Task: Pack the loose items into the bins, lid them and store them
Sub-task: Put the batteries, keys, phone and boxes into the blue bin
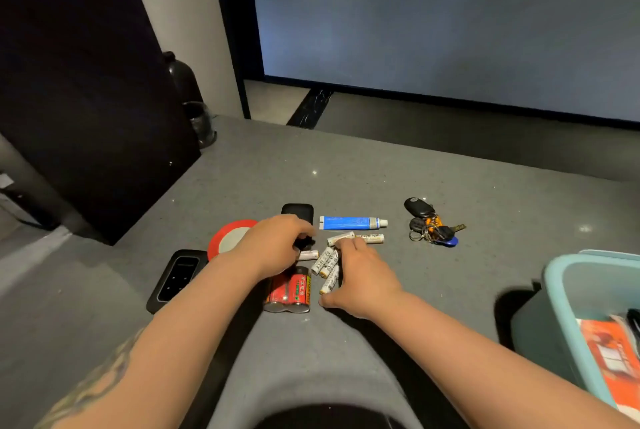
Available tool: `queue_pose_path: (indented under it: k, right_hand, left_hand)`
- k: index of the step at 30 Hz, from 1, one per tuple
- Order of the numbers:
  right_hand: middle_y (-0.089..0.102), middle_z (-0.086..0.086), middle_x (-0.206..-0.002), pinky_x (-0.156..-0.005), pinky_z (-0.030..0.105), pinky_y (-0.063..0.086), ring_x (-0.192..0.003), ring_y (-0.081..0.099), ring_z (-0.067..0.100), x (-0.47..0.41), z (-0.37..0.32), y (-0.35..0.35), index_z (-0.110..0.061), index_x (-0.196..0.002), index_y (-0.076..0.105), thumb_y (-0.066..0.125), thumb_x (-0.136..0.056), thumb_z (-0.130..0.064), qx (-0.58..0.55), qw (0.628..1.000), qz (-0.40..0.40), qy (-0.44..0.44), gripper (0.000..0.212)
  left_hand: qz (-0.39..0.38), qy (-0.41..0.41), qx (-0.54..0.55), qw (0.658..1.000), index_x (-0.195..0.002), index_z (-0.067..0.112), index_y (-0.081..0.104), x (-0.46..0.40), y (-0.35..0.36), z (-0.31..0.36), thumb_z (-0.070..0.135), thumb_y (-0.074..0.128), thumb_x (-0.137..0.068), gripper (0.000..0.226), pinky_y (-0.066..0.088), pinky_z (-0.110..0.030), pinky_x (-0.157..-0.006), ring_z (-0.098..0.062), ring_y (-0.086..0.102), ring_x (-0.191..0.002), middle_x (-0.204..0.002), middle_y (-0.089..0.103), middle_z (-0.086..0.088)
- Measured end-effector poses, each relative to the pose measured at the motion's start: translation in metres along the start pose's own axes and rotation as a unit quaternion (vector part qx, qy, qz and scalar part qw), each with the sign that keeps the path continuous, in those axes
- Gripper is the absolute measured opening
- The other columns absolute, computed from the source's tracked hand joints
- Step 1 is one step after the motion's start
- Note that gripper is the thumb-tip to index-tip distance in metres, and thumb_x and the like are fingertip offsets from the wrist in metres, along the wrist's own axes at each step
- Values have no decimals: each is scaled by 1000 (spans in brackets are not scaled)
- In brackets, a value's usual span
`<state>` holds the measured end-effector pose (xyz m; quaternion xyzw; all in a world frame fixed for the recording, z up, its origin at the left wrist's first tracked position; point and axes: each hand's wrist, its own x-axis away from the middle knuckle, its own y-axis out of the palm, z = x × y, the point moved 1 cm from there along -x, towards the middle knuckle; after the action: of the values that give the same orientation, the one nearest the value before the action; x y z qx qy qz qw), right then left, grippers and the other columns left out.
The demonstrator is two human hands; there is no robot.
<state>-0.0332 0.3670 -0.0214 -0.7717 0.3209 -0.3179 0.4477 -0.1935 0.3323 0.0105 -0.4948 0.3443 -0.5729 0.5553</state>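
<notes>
Loose items lie on the grey countertop (346,168). Several small white batteries (327,262) sit in a heap between my hands. My right hand (360,278) cups the heap from the right, fingers curled and touching the batteries. My left hand (277,245) rests over a small black object (304,242) beside the heap; whether it grips it is unclear. Two red large batteries (291,290) lie just below my left wrist. A blue tube (351,222), a red tape roll (228,238), a black case (297,213) and a key bunch (429,226) lie around. The light blue bin (561,290) stands at the right.
A black remote-like device (176,278) lies at the left. A dark bottle (181,76) and a dark cup (201,122) stand at the back left corner beside a tall dark panel (79,82). The bin holds an orange packet (606,352).
</notes>
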Motion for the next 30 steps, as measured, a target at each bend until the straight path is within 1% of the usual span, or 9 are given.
queue_pose_path:
  k: [3,7,10,15,17,20,25,27,30]
  right_hand:
    - [43,-2,-126,-93,34,45,-121,41,19,-1,0,5,-20,-129,41,78,-63,-48,-25,999,26,-4,81]
    - [47,-5,-123,-86,31,42,-119,43,16,-2,2,9,-23,-125,45,77,-64,-48,-44,997,66,-6,73]
    - [50,-4,-122,-87,30,42,-118,46,17,-5,7,8,-23,-122,49,75,-69,-42,-56,996,74,-16,62]
    - [52,-2,-124,-88,29,43,-115,50,17,-7,12,2,-22,-127,51,77,-71,-40,-65,995,63,-34,65]
    - [53,-2,-124,-88,27,41,-116,49,17,-7,14,1,-22,-126,53,77,-71,-40,-65,995,56,-41,63]
    - [55,-3,-118,-86,25,42,-111,51,16,-6,20,-5,-25,-120,59,79,-69,-38,-73,995,45,-45,56]
    - [59,0,-108,-82,30,46,-102,55,19,-4,30,-16,-22,-110,62,75,-69,-28,-56,997,41,-38,44]
    - [57,0,-107,-80,29,46,-101,55,19,-4,34,-20,-22,-111,62,77,-67,-28,-50,997,38,-34,47]
    - [55,-2,-111,-81,27,42,-104,52,16,-3,35,-20,-24,-118,58,84,-61,-38,-48,998,27,-34,65]
  left_hand:
    - [3,-3,-37,999,-112,26,62,-3,-2,-3,23,65,-83,29,49,-31,-76,-18,59,-96,-106,64,3]
    - [44,-22,-48,998,-103,26,62,-4,4,0,32,69,-79,25,42,-28,-62,-20,61,-88,-95,66,3]
    - [59,-22,-45,997,-100,25,60,-5,8,2,30,68,-79,22,42,-29,-61,-22,61,-86,-93,67,2]
    - [55,-5,47,997,-103,23,62,-5,20,7,22,68,-82,23,51,-33,-71,-20,63,-87,-93,68,2]
    - [50,-6,98,994,-107,21,64,-6,23,9,19,68,-83,25,51,-33,-75,-18,63,-85,-92,69,1]
    - [34,1,147,989,-112,21,64,-6,23,10,16,68,-82,31,49,-25,-70,-11,61,-76,-92,67,4]
    - [-10,16,183,983,-114,24,63,-8,23,16,11,75,-71,46,46,-14,-68,-9,64,-77,-107,62,5]
    - [-14,33,157,987,-113,25,62,-9,23,20,18,82,-65,53,44,-16,-69,-8,59,-77,-108,55,5]
    - [-20,56,133,989,-118,24,59,-10,25,23,24,88,-57,68,47,-22,-74,-7,55,-77,-110,48,5]
